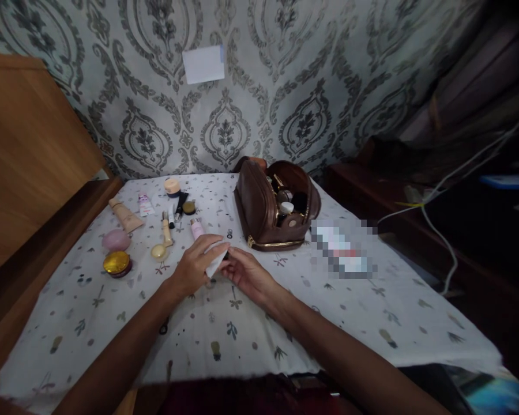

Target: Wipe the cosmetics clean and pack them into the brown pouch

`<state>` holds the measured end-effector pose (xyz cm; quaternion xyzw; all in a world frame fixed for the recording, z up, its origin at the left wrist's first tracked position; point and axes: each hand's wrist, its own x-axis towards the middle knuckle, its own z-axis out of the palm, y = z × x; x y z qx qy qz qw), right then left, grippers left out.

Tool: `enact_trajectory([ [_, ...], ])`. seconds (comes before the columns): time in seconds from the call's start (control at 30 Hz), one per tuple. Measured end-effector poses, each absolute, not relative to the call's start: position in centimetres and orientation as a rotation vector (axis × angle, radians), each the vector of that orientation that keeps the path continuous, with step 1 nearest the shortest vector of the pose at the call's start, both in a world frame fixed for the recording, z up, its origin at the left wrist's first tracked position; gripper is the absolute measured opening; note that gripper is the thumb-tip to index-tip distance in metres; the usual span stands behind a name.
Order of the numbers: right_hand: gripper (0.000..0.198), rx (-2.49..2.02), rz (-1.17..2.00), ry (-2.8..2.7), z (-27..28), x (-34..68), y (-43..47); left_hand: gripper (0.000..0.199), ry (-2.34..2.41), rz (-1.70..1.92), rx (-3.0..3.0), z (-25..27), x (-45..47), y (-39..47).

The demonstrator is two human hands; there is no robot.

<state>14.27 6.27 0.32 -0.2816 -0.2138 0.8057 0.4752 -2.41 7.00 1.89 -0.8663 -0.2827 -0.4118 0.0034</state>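
Observation:
My left hand (195,264) is closed around a folded white wipe (216,260) in front of the middle of the table. Opposite it, my right hand (249,275) pinches a small dark item (226,255), which touches the wipe; most of that item is hidden by fingers, so its kind does not show. Just behind my left hand lies a pink tube with a silver cap (196,226). Beyond my right hand stands an unzipped brown cosmetic bag (259,213), with jars and other make-up items inside, a white-lidded jar (286,207) among them.
To the left lie a beige tube (125,215), a pink oval case (116,241), a gold-lidded jar (117,263), a round yellow case (159,252) and several small cosmetics. A blurred-out packet (343,249) is at the right. A wooden panel (34,144) borders the cloth-covered table (225,346).

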Motion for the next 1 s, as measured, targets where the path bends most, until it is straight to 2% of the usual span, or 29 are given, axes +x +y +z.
enact_trajectory([
  [0.1,0.027,-0.648,2.026,-0.434,0.2,14.5,6.6,0.049,-0.763,-1.227,-2.757,2.2,-2.4,6.9],
  [0.23,0.022,-0.587,2.077,-0.288,0.1,15.0,7.2,0.042,-0.786,-1.248,-2.769,2.5,-2.1,6.6],
  [0.57,0.017,-0.461,2.174,-0.228,1.1,15.5,7.3,0.042,-1.081,-1.63,-2.717,1.7,-1.6,6.5],
  [1.0,0.027,-0.561,2.105,-0.441,0.9,15.2,7.0,0.034,-1.233,-1.701,-2.636,2.4,-1.9,6.6],
])
